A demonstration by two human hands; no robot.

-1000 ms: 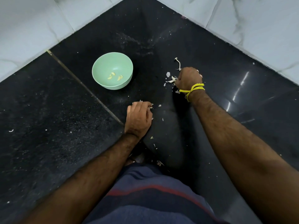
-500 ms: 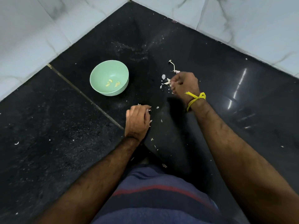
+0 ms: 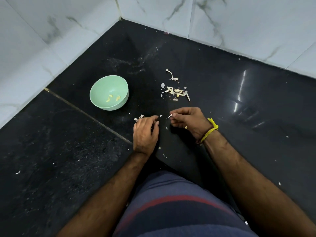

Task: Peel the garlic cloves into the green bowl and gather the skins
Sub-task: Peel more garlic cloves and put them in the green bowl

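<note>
The green bowl (image 3: 109, 92) stands on the black counter at the left and holds two peeled garlic cloves (image 3: 113, 98). A heap of garlic cloves and skins (image 3: 175, 92) lies to the bowl's right, with a dry stem (image 3: 171, 75) just behind it. My right hand (image 3: 187, 121) hovers in front of the heap and pinches a small garlic clove (image 3: 170, 116) at its fingertips. My left hand (image 3: 145, 132) rests on the counter with fingers curled, next to a few bits of skin (image 3: 139, 117); whether it holds anything is hidden.
White marble wall tiles (image 3: 239, 24) meet in a corner behind the black counter (image 3: 239, 103). A seam (image 3: 85, 113) runs diagonally across the counter near the bowl. Loose skin flakes are scattered around my hands and further left (image 3: 18, 172).
My right hand has drawn back from the heap toward me, now pinching a small clove. The heap it covered is uncovered. My left hand stays in place.
</note>
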